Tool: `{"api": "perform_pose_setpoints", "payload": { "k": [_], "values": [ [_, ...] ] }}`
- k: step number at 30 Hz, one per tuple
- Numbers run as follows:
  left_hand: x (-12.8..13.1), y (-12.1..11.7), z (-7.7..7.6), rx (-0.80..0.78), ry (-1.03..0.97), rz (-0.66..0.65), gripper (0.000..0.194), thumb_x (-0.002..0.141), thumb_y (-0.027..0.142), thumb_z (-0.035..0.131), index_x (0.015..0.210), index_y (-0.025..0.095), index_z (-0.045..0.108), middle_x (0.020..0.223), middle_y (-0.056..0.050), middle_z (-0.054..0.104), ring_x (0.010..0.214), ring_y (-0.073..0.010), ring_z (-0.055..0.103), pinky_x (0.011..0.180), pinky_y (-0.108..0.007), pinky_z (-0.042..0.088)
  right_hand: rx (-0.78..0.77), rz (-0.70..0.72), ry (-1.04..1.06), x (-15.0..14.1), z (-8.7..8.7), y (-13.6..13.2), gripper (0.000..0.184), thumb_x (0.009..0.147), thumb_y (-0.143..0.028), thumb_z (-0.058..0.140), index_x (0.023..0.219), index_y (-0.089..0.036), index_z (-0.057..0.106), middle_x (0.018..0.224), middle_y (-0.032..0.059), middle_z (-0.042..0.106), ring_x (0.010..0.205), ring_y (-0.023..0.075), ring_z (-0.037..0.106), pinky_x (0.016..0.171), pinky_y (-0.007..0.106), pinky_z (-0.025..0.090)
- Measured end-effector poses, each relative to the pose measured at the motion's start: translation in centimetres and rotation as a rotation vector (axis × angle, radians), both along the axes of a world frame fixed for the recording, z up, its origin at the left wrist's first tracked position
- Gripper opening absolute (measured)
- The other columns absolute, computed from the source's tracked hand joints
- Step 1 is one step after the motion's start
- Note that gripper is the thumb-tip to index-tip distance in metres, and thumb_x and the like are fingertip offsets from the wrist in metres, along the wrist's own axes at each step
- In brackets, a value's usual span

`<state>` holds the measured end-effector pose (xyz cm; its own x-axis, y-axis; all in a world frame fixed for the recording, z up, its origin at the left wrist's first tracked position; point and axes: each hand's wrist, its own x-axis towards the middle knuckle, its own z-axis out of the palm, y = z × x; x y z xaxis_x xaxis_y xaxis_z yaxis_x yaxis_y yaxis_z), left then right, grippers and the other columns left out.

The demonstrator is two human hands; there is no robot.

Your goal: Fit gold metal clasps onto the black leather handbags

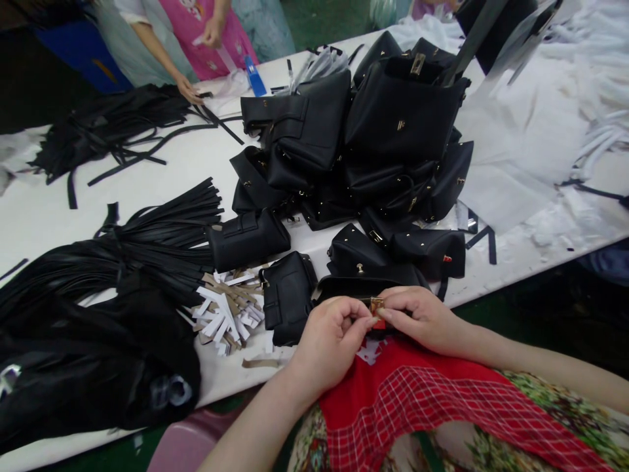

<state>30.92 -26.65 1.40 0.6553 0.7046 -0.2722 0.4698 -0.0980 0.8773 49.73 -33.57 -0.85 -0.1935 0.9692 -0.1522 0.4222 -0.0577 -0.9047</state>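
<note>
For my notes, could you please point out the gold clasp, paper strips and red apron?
Gold clasp [377, 305]: head view, upper part.
Paper strips [228, 316]: head view, heap's middle.
Red apron [427, 392]: head view, checked part.

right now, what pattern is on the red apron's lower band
White-lined check on red; the apron's band shows in the head view.

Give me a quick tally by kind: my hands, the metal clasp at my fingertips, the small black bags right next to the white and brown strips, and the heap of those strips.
Your hands: 2 (left hand, right hand)
Metal clasp: 1
Small black bags: 2 (upper bag, lower bag)
Heap of strips: 1
Total: 6
</note>
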Motion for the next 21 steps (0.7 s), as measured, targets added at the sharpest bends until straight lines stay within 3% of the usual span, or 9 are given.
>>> {"api": "perform_pose_setpoints", "payload": {
  "k": [5, 9, 16, 21],
  "values": [
    [-0.3, 0.0, -1.1, 0.102, 0.033, 0.110, 0.010, 0.084, 0.023, 0.062, 0.080, 0.017, 0.070, 0.058, 0.004, 0.055, 0.053, -0.0104, 0.048, 0.055, -0.023, 0.040, -0.026, 0.003, 0.073, 0.2, 0.0, 0.2, 0.033, 0.098, -0.028, 0.046, 0.075, -0.017, 0.068, 0.079, 0.0031, 0.067, 0.074, 0.0136, 0.063, 0.069, 0.024, 0.048],
    [0.0, -0.2, -1.2, 0.140, 0.007, 0.100, 0.014, 0.084, 0.020, 0.063, 0.094, 0.019, 0.073, 0.068, 0.001, 0.065, 0.055, -0.0107, 0.053, 0.057, -0.023, 0.043, 0.007, 0.003, 0.055, 0.1, -0.1, 0.1, 0.031, 0.097, -0.026, 0.046, 0.076, -0.018, 0.067, 0.080, 0.0036, 0.068, 0.076, 0.0137, 0.064, 0.071, 0.024, 0.048],
    [0.3, -0.5, 0.1, 0.135, 0.023, 0.099, 0.018, 0.088, 0.017, 0.058, 0.084, 0.023, 0.075, 0.076, 0.000, 0.074, 0.069, -0.0147, 0.064, 0.065, -0.026, 0.047, 0.116, -0.001, -0.152, -0.6, 0.2, -0.3, 0.024, 0.094, -0.020, 0.048, 0.080, -0.019, 0.068, 0.091, 0.0056, 0.070, 0.084, 0.0155, 0.065, 0.076, 0.027, 0.051],
    [0.6, -0.7, 0.9, 0.318, 0.181, 0.003, 0.021, 0.087, 0.013, 0.055, 0.072, 0.020, 0.069, 0.072, -0.002, 0.069, 0.069, -0.0163, 0.063, 0.064, -0.029, 0.043, 0.124, 0.040, -0.275, -1.3, 0.4, -0.3, 0.026, 0.093, -0.021, 0.047, 0.076, -0.019, 0.067, 0.087, 0.0050, 0.070, 0.078, 0.0156, 0.065, 0.070, 0.028, 0.050]
  ]
}}
